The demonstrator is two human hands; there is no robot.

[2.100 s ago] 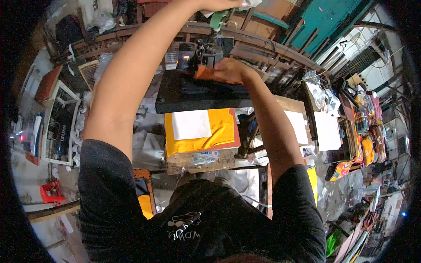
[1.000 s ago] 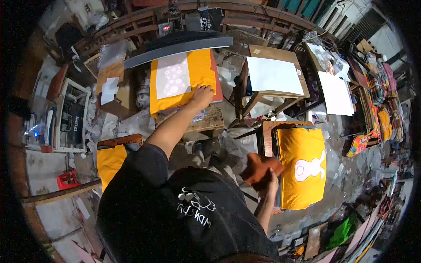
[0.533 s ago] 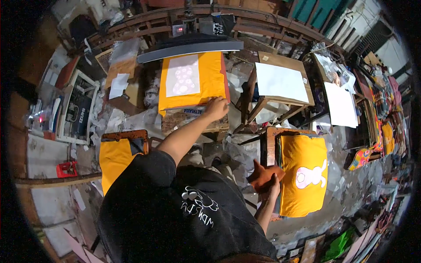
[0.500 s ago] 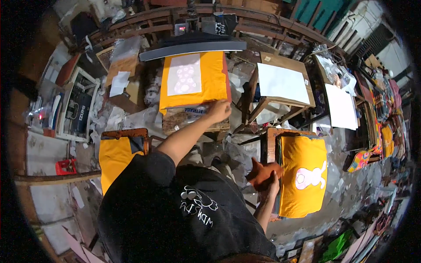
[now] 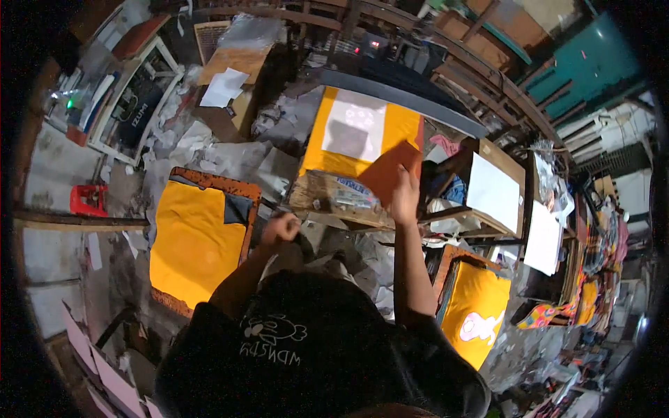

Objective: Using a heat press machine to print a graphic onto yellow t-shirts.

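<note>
My right hand (image 5: 404,197) grips a brown-orange flexible sheet (image 5: 385,172), raised over the near right corner of the yellow fabric (image 5: 403,130). The sheet's shadow falls on a pale transfer paper (image 5: 357,122) with a pinkish print, which lies on that fabric. Beneath the fabric is a wooden work table (image 5: 317,191), and a long grey heat press plate (image 5: 411,97) stands along its far side. My left hand (image 5: 281,228) is curled closed in front of the table, slightly blurred, with nothing visible in it.
Yellow fabric lies on a rust-edged stand to the left (image 5: 198,240). More yellow fabric, bearing a pink-white rabbit shape (image 5: 481,327), is stacked at the right. White sheets (image 5: 493,191) rest on a wooden stand. Crumpled paper (image 5: 202,143) litters the floor.
My right hand has lifted the brown sheet from beside the right stack toward the work table. My left hand has drawn back from the fabric's near edge. The view has turned.
</note>
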